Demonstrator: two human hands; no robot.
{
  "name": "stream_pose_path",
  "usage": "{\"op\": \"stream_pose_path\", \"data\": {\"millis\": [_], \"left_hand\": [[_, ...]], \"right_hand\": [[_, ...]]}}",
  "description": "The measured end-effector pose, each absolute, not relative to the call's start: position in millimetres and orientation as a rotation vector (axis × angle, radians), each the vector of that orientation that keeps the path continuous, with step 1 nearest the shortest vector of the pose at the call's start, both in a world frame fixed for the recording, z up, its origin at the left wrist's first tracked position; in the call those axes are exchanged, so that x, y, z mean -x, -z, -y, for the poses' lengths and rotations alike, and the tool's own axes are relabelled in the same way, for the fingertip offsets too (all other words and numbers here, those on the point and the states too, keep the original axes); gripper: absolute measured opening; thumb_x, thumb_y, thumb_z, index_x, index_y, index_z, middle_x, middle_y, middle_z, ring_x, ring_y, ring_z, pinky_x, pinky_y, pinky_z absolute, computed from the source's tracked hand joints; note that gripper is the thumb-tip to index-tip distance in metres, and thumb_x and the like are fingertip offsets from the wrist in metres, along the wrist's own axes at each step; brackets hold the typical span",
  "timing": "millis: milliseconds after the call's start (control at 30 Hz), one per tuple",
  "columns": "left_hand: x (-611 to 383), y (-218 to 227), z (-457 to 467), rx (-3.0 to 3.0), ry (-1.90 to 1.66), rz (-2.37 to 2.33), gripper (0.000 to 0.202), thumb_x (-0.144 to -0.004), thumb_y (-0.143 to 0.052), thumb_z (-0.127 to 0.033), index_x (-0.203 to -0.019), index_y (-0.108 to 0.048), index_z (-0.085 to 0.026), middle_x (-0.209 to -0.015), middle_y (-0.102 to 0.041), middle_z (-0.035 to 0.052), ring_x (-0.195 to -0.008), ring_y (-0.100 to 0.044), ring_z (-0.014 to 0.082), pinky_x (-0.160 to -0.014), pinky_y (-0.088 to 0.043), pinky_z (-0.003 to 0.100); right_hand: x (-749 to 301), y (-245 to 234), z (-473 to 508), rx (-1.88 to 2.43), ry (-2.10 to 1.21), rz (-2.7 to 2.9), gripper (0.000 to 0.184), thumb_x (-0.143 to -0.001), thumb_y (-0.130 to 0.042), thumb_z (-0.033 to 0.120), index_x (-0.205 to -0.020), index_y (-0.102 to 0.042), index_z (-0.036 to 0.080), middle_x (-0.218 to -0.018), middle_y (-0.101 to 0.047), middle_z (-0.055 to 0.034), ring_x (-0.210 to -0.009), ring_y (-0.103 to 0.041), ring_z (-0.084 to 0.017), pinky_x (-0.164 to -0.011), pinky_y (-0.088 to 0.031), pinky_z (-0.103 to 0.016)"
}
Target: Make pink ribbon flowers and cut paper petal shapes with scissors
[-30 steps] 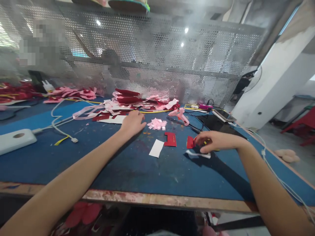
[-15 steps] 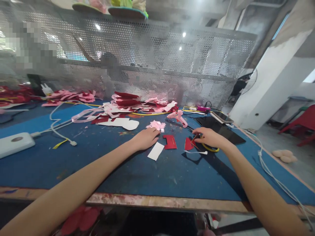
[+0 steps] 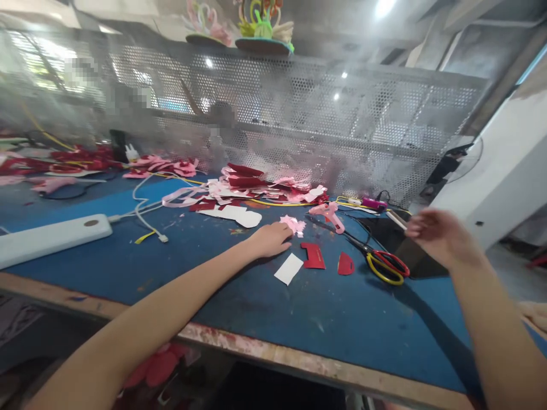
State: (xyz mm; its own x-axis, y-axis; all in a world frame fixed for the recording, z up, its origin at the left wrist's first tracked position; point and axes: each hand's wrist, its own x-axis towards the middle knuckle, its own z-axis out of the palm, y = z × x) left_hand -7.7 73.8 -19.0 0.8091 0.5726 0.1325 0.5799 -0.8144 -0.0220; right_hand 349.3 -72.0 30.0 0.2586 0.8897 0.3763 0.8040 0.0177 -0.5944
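My left hand (image 3: 271, 239) lies palm down on the blue table (image 3: 256, 307), fingers stretched to the edge of a small heap of pink paper scraps (image 3: 293, 224). Just right of it lie a white paper slip (image 3: 288, 268) and two red card pieces, one notched (image 3: 313, 255) and one rounded (image 3: 345, 263). Scissors (image 3: 384, 265) with yellow and red handles rest on the table further right. My right hand (image 3: 433, 234) is lifted above the table's right side and blurred, its fingers pinched on a thin white strip (image 3: 396, 220).
A pink glue gun (image 3: 328, 214) lies behind the scraps. Piles of red and pink cuttings (image 3: 243, 182) line the back by a perforated metal screen (image 3: 299, 131). A white power strip (image 3: 51, 236) with cables sits at the left. A dark flat device (image 3: 412, 253) lies under my right hand.
My right hand left the scissors on the table and rose to the right with the white strip that lay by the rounded red piece. My left hand stayed by the pink scraps.
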Motion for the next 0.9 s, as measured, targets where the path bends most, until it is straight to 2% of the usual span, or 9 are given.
{"op": "stream_pose_path", "data": {"millis": [100, 167, 233, 300, 533, 633, 700, 800, 900], "left_hand": [[27, 13, -95, 2.856, 0.197, 1.178, 0.034, -0.078, -0.048, -0.019, -0.110, -0.058, -0.017, -0.116, -0.057, 0.0113, -0.109, -0.053, 0.0240, -0.092, -0.042, 0.033], [42, 11, -111, 2.796, 0.205, 1.315, 0.040, -0.074, -0.049, -0.016, -0.113, -0.057, -0.016, -0.118, -0.057, 0.0130, -0.110, -0.053, 0.0257, -0.091, -0.042, 0.034], [56, 10, -126, 2.752, 0.208, 1.447, 0.041, -0.073, -0.050, -0.018, -0.113, -0.058, -0.015, -0.115, -0.059, 0.0145, -0.104, -0.057, 0.0268, -0.087, -0.045, 0.036], [66, 11, -137, 2.748, 0.235, 1.508, 0.037, -0.073, -0.050, -0.018, -0.108, -0.061, -0.014, -0.111, -0.063, 0.0145, -0.103, -0.059, 0.0267, -0.088, -0.045, 0.036], [77, 11, -139, 2.664, 0.623, 1.662, 0.036, -0.082, -0.044, -0.017, -0.113, -0.061, -0.023, -0.113, -0.066, 0.0055, -0.107, -0.059, 0.0216, -0.092, -0.043, 0.031], [75, 10, -138, 2.594, 0.802, 1.721, 0.038, -0.084, -0.041, -0.017, -0.118, -0.058, -0.017, -0.119, -0.063, 0.0113, -0.110, -0.058, 0.0247, -0.093, -0.044, 0.035], [72, 10, -138, 2.600, 0.865, 1.748, 0.036, -0.085, -0.041, -0.019, -0.116, -0.059, -0.010, -0.113, -0.065, 0.0153, -0.101, -0.062, 0.0252, -0.085, -0.048, 0.034], [66, 7, -137, 2.714, 0.865, 1.704, 0.035, -0.086, -0.042, -0.021, -0.114, -0.059, -0.008, -0.100, -0.070, 0.0132, -0.084, -0.067, 0.0203, -0.073, -0.052, 0.029], [62, 1, -131, 2.800, 0.814, 1.581, 0.035, -0.087, -0.042, -0.021, -0.115, -0.060, -0.013, -0.110, -0.068, 0.0106, -0.095, -0.064, 0.0197, -0.081, -0.049, 0.030]], "right_hand": [[-349, -5, 47, 1.942, -0.384, 1.604, 0.037, -0.067, -0.063, 0.050, -0.084, -0.065, 0.017, -0.087, -0.069, -0.0111, -0.078, -0.064, -0.023, -0.065, -0.047, -0.031], [-352, 9, 39, 2.132, -0.537, 1.706, 0.032, -0.060, -0.069, 0.038, -0.084, -0.064, 0.017, -0.082, -0.069, -0.0079, -0.073, -0.064, -0.022, -0.060, -0.047, -0.029], [-355, 17, 38, 2.241, -0.610, 1.772, 0.029, -0.061, -0.067, 0.029, -0.087, -0.063, 0.017, -0.081, -0.070, -0.0064, -0.071, -0.065, -0.021, -0.056, -0.047, -0.026], [-356, 19, 41, 2.321, -0.538, 1.816, 0.027, -0.061, -0.065, 0.023, -0.087, -0.062, 0.017, -0.082, -0.070, -0.0059, -0.071, -0.065, -0.020, -0.056, -0.046, -0.025], [-344, 21, 41, 2.437, -0.367, 1.910, 0.010, -0.055, -0.061, 0.015, -0.064, -0.060, 0.018, -0.067, -0.066, -0.0048, -0.065, -0.064, -0.021, -0.054, -0.041, -0.027], [-341, 25, 38, 2.460, -0.322, 1.888, 0.009, -0.052, -0.062, 0.017, -0.058, -0.056, 0.019, -0.062, -0.064, -0.0055, -0.061, -0.062, -0.022, -0.050, -0.038, -0.027], [-340, 25, 37, 2.471, -0.323, 1.861, 0.008, -0.054, -0.062, 0.020, -0.055, -0.054, 0.020, -0.058, -0.063, -0.0053, -0.057, -0.062, -0.022, -0.048, -0.037, -0.027], [-341, 21, 36, 2.461, -0.296, 1.818, 0.009, -0.060, -0.060, 0.022, -0.056, -0.052, 0.020, -0.060, -0.064, -0.0065, -0.057, -0.061, -0.021, -0.050, -0.039, -0.027], [-339, 15, 35, 2.351, -0.129, 1.685, 0.017, -0.070, -0.058, 0.033, -0.063, -0.048, 0.021, -0.064, -0.063, -0.0075, -0.061, -0.061, -0.021, -0.056, -0.041, -0.029]]}}
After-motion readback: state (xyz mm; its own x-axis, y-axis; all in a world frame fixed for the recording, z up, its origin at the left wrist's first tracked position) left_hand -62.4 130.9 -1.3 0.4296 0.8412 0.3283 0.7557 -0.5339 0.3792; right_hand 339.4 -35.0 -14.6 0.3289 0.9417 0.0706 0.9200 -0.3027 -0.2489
